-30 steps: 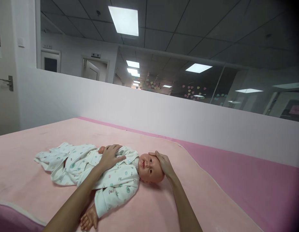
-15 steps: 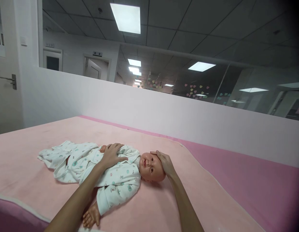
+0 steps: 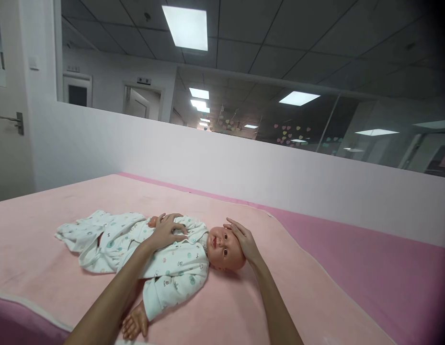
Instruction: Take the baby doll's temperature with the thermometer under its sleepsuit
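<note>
A baby doll (image 3: 222, 247) lies on its back, its head toward the right and its legs toward the left. It wears a white printed outfit (image 3: 182, 261) with small green and grey figures. My left hand (image 3: 168, 231) rests on the doll's chest, fingers spread over the cloth. Against the top of the doll's head lies my right hand (image 3: 245, 239), palm on the forehead side and fingers stretched out. One doll hand (image 3: 135, 322) sticks out of the near sleeve, beside my left forearm.
Under the doll a peach-pink pad (image 3: 265, 297) covers much of a darker pink surface (image 3: 351, 254). A low white wall (image 3: 208, 158) with glass above runs along the back. At the far left stands a door with a handle (image 3: 17, 123).
The fingers of my right hand have lifted slightly away from the doll's head. My left fingers have curled and shifted a little on the chest. The doll stays in place.
</note>
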`<action>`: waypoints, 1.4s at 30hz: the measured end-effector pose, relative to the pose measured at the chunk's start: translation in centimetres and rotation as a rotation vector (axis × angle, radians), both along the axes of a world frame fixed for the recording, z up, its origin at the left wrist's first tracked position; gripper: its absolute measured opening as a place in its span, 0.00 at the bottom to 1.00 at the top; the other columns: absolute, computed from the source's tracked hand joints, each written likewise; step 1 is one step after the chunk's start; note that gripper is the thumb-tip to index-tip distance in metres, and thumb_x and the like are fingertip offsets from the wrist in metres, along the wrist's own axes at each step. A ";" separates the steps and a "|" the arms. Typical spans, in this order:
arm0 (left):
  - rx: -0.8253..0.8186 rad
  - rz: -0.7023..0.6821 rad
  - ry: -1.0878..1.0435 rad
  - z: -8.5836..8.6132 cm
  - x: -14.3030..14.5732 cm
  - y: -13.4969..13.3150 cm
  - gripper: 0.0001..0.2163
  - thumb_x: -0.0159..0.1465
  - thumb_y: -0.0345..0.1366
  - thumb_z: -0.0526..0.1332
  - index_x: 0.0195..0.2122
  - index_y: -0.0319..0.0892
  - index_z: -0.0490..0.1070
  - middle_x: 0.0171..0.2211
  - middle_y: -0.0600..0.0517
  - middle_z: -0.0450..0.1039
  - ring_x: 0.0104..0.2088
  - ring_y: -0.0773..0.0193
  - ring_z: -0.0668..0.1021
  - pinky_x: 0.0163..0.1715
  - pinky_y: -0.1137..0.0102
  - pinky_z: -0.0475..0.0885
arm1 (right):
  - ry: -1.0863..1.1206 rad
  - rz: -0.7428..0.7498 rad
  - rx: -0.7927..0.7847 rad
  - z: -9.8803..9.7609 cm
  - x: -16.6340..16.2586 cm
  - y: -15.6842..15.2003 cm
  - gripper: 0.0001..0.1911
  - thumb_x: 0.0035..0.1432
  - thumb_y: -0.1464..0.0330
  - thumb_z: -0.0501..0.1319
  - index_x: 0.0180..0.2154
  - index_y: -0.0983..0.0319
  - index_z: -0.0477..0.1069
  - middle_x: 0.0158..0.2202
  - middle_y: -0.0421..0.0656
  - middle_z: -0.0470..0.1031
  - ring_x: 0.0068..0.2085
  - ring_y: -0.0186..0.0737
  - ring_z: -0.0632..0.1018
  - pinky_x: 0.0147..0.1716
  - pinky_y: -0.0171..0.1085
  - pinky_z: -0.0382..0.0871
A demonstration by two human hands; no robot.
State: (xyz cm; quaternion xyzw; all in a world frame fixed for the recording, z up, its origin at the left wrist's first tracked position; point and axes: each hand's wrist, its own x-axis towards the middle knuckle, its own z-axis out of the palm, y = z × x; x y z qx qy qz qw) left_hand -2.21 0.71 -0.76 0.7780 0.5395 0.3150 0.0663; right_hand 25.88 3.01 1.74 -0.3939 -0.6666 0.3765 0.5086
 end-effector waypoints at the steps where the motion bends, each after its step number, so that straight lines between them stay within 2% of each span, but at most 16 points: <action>1: 0.005 0.005 0.007 0.0 0.0 0.0 0.10 0.55 0.51 0.58 0.32 0.56 0.75 0.54 0.57 0.59 0.56 0.53 0.59 0.57 0.48 0.36 | 0.002 -0.002 0.003 0.0 0.0 0.0 0.25 0.50 0.53 0.59 0.47 0.59 0.69 0.43 0.46 0.74 0.48 0.44 0.72 0.51 0.44 0.63; 5: 0.042 -0.002 0.054 -0.1 0.1 0.0 0.10 0.54 0.50 0.60 0.37 0.60 0.74 0.55 0.56 0.58 0.56 0.53 0.59 0.57 0.48 0.39 | 0.005 -0.011 0.010 -0.1 0.0 0.1 0.27 0.50 0.53 0.59 0.49 0.58 0.67 0.43 0.45 0.75 0.48 0.44 0.72 0.51 0.44 0.63; 9: 0.061 0.000 0.078 -0.2 0.1 0.1 0.11 0.53 0.50 0.60 0.38 0.61 0.73 0.55 0.55 0.58 0.56 0.51 0.59 0.56 0.47 0.41 | 0.017 -0.011 0.006 -0.1 0.0 0.1 0.27 0.49 0.53 0.59 0.49 0.58 0.67 0.42 0.45 0.75 0.46 0.44 0.73 0.50 0.45 0.64; 14: 0.081 0.013 0.063 -0.2 0.1 0.1 0.09 0.54 0.50 0.60 0.35 0.60 0.75 0.54 0.57 0.59 0.55 0.51 0.60 0.56 0.50 0.46 | -0.002 -0.012 -0.016 0.0 -0.2 0.0 0.22 0.46 0.52 0.61 0.33 0.63 0.76 0.41 0.47 0.76 0.47 0.47 0.73 0.51 0.44 0.62; 16: 0.079 0.021 0.044 -0.2 0.1 0.1 0.09 0.55 0.50 0.60 0.34 0.60 0.75 0.54 0.58 0.60 0.54 0.51 0.61 0.56 0.51 0.47 | 0.002 -0.016 -0.034 0.0 -0.3 -0.1 0.22 0.45 0.52 0.61 0.31 0.64 0.77 0.41 0.48 0.76 0.47 0.48 0.73 0.50 0.44 0.63; 19: 0.074 0.030 0.011 -0.2 0.1 0.0 0.10 0.55 0.51 0.59 0.33 0.58 0.76 0.53 0.58 0.62 0.54 0.51 0.61 0.56 0.52 0.47 | 0.007 -0.026 -0.019 0.1 -0.2 -0.1 0.21 0.45 0.53 0.61 0.34 0.63 0.76 0.41 0.47 0.76 0.47 0.47 0.73 0.50 0.44 0.62; 23: 0.081 0.035 -0.025 -0.2 0.2 0.0 0.12 0.55 0.52 0.58 0.29 0.55 0.77 0.53 0.57 0.62 0.54 0.51 0.61 0.56 0.53 0.49 | 0.008 -0.016 0.017 0.0 -0.1 0.1 0.24 0.47 0.55 0.61 0.45 0.59 0.71 0.42 0.44 0.75 0.47 0.44 0.73 0.50 0.45 0.63; 28: 0.100 0.030 -0.012 -0.2 0.2 -0.1 0.13 0.57 0.52 0.55 0.30 0.55 0.76 0.53 0.57 0.62 0.53 0.53 0.62 0.54 0.54 0.50 | -0.022 -0.018 0.002 -0.2 0.0 0.2 0.19 0.47 0.54 0.60 0.33 0.62 0.76 0.42 0.46 0.76 0.47 0.46 0.73 0.51 0.44 0.62; 32: 0.126 0.031 0.008 -0.3 0.2 0.0 0.10 0.57 0.50 0.57 0.32 0.56 0.76 0.53 0.56 0.62 0.53 0.54 0.63 0.53 0.54 0.51 | -0.030 -0.014 0.025 -0.2 -0.1 0.2 0.20 0.47 0.53 0.60 0.33 0.62 0.76 0.42 0.46 0.75 0.47 0.46 0.72 0.51 0.44 0.61; 38: 0.135 0.043 0.015 -0.4 0.3 0.0 0.10 0.56 0.50 0.58 0.33 0.57 0.75 0.53 0.57 0.62 0.53 0.54 0.62 0.53 0.54 0.50 | -0.002 -0.028 0.040 -0.1 0.0 0.2 0.23 0.48 0.55 0.61 0.45 0.58 0.71 0.45 0.44 0.74 0.49 0.44 0.71 0.51 0.43 0.62; 42: 0.132 0.044 0.024 -0.3 0.3 0.0 0.10 0.56 0.50 0.58 0.33 0.57 0.75 0.53 0.57 0.62 0.53 0.54 0.62 0.53 0.54 0.50 | -0.034 -0.018 0.032 0.0 -0.1 0.1 0.20 0.47 0.53 0.60 0.34 0.62 0.76 0.41 0.46 0.76 0.47 0.46 0.73 0.50 0.43 0.63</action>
